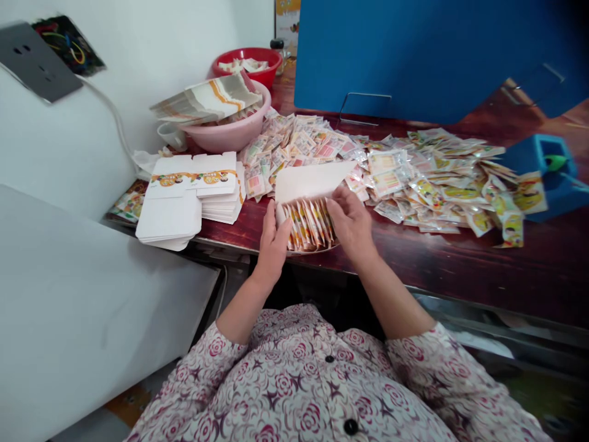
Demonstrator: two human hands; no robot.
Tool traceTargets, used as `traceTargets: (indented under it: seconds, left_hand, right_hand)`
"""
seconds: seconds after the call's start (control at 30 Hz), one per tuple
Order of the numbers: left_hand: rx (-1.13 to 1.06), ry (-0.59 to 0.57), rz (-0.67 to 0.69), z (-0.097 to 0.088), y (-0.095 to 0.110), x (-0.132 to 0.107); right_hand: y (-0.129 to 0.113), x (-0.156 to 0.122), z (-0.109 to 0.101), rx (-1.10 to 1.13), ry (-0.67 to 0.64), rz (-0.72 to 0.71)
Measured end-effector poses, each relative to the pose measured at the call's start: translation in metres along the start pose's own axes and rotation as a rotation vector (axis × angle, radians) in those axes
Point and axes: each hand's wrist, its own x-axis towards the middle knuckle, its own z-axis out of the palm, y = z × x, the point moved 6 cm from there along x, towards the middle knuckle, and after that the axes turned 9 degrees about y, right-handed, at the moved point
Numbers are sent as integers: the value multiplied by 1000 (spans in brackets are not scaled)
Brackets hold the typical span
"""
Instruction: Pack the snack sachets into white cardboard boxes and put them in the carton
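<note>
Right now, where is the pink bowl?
In the head view the pink bowl sits far left on the wooden table, just in front of the red bowl and behind the stacked flat cartons.

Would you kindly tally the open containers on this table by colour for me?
Red: 1, the red bowl
Pink: 1, the pink bowl
White: 2, the cup and the carton of sachets held between the left hand and right hand
Blue: 1, the blue box
Total: 5
</note>
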Motion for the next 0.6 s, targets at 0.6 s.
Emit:
traceTargets:
  seconds: [0.6]
  left_hand:
    - [141,31,94,12,17,1]
  right_hand:
    - [-71,-1,56,-480,-605,-723]
